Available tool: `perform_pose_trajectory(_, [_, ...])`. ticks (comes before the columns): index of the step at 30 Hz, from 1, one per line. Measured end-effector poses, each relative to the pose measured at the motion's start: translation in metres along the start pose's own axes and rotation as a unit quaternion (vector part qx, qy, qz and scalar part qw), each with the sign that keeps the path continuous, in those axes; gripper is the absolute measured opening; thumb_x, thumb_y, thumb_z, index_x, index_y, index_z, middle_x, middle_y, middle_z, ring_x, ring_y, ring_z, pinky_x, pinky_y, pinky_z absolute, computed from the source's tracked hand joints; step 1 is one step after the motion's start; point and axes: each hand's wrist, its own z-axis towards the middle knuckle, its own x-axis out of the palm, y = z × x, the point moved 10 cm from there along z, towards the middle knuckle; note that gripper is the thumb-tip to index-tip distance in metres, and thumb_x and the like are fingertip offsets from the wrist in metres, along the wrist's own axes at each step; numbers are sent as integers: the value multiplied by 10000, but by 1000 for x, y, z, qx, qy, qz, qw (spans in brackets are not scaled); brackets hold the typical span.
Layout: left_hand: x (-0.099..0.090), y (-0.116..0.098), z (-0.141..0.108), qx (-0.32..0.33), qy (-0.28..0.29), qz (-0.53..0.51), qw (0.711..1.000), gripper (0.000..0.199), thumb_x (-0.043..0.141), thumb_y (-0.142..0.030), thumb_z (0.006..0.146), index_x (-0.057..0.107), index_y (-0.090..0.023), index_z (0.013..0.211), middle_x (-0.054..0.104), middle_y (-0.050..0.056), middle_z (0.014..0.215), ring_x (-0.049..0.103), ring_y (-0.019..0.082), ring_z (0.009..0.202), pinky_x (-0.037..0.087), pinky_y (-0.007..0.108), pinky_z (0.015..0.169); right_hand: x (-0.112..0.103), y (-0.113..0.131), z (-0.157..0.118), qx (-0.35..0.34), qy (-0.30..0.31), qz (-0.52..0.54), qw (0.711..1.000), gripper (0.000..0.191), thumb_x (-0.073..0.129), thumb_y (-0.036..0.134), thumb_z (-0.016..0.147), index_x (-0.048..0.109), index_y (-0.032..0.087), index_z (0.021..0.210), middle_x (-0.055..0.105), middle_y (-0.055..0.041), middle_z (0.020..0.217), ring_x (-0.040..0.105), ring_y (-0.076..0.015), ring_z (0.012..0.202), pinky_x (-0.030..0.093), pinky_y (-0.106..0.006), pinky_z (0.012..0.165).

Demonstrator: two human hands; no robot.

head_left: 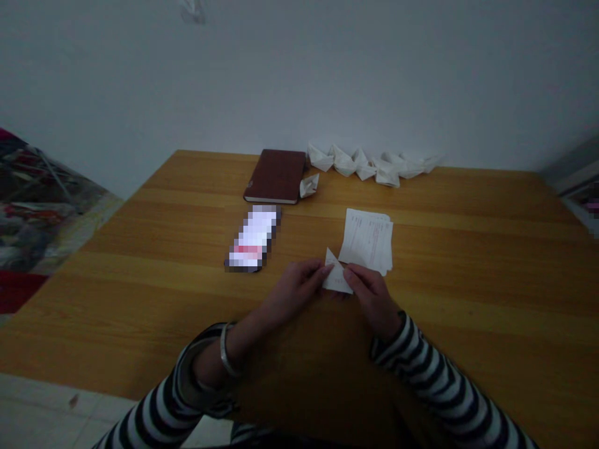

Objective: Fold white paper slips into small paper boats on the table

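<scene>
Between my two hands is a small folded piece of white paper with a pointed top and faint print on it. My left hand pinches its left edge between thumb and fingers. On the opposite edge, my right hand is closed in a similar pinch. The paper is held up a little in front of a stack of printed paper sheets, which lies just beyond my right hand. Parts of the fingers behind the folded paper are hidden.
A phone with a lit, blurred screen lies left of my hands on the wooden table. Behind it is a brown notebook, with a small folded paper boat at its right edge. Several white paper boats line the wall.
</scene>
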Motion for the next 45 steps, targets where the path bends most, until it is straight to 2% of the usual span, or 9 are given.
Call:
perform_pose_trajectory(5, [7, 1, 1, 3, 26, -64, 998, 370, 418, -413, 982, 599, -142, 805, 562, 2, 676, 511, 123, 634, 417, 242, 617, 1, -2, -1, 8, 20, -31, 999, 343, 499, 415, 934, 582, 187, 691, 554, 18, 550, 533, -132, 508, 418, -250, 500])
perform_pose_trajectory(10, [-3, 10, 1, 4, -68, -8, 998, 315, 486, -404, 957, 644, -144, 874, 644, 35, 787, 569, 156, 734, 451, 266, 686, -10, 25, -9, -114, -87, -255, 956, 378, 471, 319, 939, 468, 197, 580, 398, 37, 524, 403, -118, 503, 298, -270, 496])
perform_pose_trajectory(13, [-1, 5, 1, 28, -70, -43, 996, 282, 497, -373, 959, 658, -157, 1042, 696, 64, 1001, 616, 187, 926, 468, 298, 848, 5, 44, -16, -201, -92, -369, 903, 314, 458, 237, 937, 532, 186, 635, 515, -2, 591, 484, -143, 569, 361, -293, 570])
perform_pose_trajectory(16, [6, 4, 1, 14, -36, -83, 996, 320, 488, -395, 963, 685, -155, 1040, 706, 67, 1009, 618, 195, 969, 462, 311, 899, 22, 49, -19, -240, -39, -397, 885, 185, 484, 214, 921, 610, 178, 792, 667, -70, 804, 605, -196, 768, 457, -333, 737])
perform_pose_trajectory(28, [14, 11, 2, -16, -5, -102, 995, 425, 397, -464, 986, 664, -136, 936, 672, 56, 863, 608, 170, 834, 490, 302, 816, 23, 29, -10, -155, 18, -304, 940, 118, 542, 252, 899, 586, 192, 807, 625, -37, 818, 571, -180, 760, 445, -306, 694])
perform_pose_trajectory(34, [-3, 6, -2, 19, -62, 23, 998, 374, 389, -359, 1000, 604, -160, 1233, 687, 83, 1081, 621, 185, 968, 470, 322, 909, -8, 19, -4, -104, -74, -262, 957, 117, 530, 226, 898, 638, 182, 902, 684, -41, 801, 628, -175, 722, 492, -302, 684])
perform_pose_trajectory(38, [-2, 7, -2, 28, -35, 24, 999, 475, 471, -300, 965, 450, -168, 1421, 674, 91, 1174, 626, 191, 997, 478, 341, 929, -20, 10, -1, -81, -97, -182, 975, 145, 560, 269, 905, 664, 186, 961, 742, -56, 859, 702, -184, 760, 556, -293, 681])
perform_pose_trajectory(41, [1, 9, -3, 14, -33, -19, 999, 480, 493, -337, 961, 475, -165, 1409, 625, 109, 1304, 585, 221, 1154, 419, 384, 1047, -13, 19, -5, -125, -93, -229, 961, 176, 549, 245, 917, 670, 198, 1036, 754, -67, 931, 719, -200, 824, 576, -333, 755])
perform_pose_trajectory(45, [16, 15, -6, -37, -21, -183, 982, 514, 446, -457, 978, 462, -211, 1430, 528, 99, 1445, 457, 229, 1354, 266, 403, 1185, 14, 43, -19, -230, -76, -354, 903, 265, 512, 196, 922, 669, 190, 1135, 707, -107, 1043, 660, -242, 975, 540, -422, 889])
